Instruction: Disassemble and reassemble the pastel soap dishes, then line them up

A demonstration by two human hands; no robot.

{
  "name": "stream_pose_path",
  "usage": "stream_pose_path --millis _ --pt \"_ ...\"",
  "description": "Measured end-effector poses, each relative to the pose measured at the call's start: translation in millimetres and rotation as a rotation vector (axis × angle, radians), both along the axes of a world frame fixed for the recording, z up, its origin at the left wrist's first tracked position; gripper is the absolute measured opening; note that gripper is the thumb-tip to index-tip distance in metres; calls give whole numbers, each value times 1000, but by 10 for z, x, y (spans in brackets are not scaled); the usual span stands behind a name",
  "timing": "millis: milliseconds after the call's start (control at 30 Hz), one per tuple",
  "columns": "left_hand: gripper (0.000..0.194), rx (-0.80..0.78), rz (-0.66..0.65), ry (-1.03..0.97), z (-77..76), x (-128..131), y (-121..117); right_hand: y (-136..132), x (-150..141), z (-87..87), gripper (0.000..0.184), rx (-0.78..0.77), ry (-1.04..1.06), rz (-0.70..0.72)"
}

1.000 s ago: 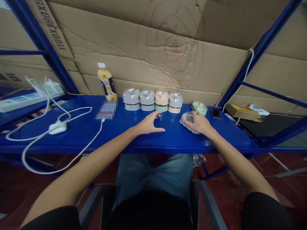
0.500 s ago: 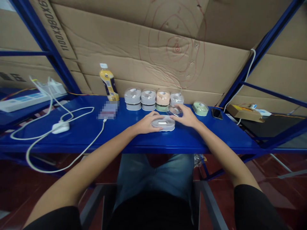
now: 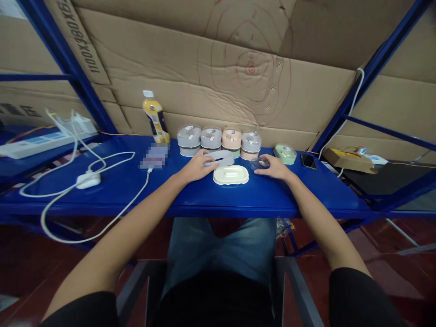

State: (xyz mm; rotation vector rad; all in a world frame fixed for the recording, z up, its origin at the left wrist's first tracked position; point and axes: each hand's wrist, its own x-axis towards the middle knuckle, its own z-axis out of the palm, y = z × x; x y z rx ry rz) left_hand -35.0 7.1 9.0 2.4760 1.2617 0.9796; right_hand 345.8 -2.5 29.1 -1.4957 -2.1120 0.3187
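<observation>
A cream oval base (image 3: 221, 178) with a raised bar in its middle lies on the blue table in front of me. My left hand (image 3: 196, 167) has its fingers round the left side of a light grey oval shell (image 3: 225, 157), just behind the base. The shell has a dark slot in its top. To the right of the base, my right hand (image 3: 274, 167) grips a clear plastic lid (image 3: 256, 165) low over the tabletop. Small oval boxes stand stacked in a row behind the hands: grey ones (image 3: 190, 135), a peach one (image 3: 231, 137) over green, and a grey one (image 3: 251, 141) over peach.
A green box (image 3: 285, 154) and a phone (image 3: 308, 161) lie to the right, before an open cardboard box (image 3: 350, 161). At left are a yellow drink bottle (image 3: 156, 117), a white charger (image 3: 88, 180) with looping cable and a power strip (image 3: 47, 138). Cardboard (image 3: 177, 59) backs the table.
The grey shell has come off the cream base and moved back and left with my left hand. My right hand has carried the clear lid right and down toward the table.
</observation>
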Motion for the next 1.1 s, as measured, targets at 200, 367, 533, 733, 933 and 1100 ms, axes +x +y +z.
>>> stream_pose_path --millis 200,367,533,733,933,1100 --pt "46 40 -39 -58 12 3 -4 -30 29 41 72 71 -10 40" --pt "84 1 -153 -119 36 242 -215 -195 -142 230 79 249 130 196" --pt "115 -67 -233 -147 -50 391 -242 -243 -665 360 82 209 61 514" --pt "130 -116 -240 -188 -136 397 -170 -86 -1022 239 86 101 -44 609" --pt "126 -113 -216 -135 -98 393 -197 -153 -950 108 87 132 -105 526" --pt "120 -142 -231 -93 -80 365 -216 -446 -756 53 85 173 -217 480"
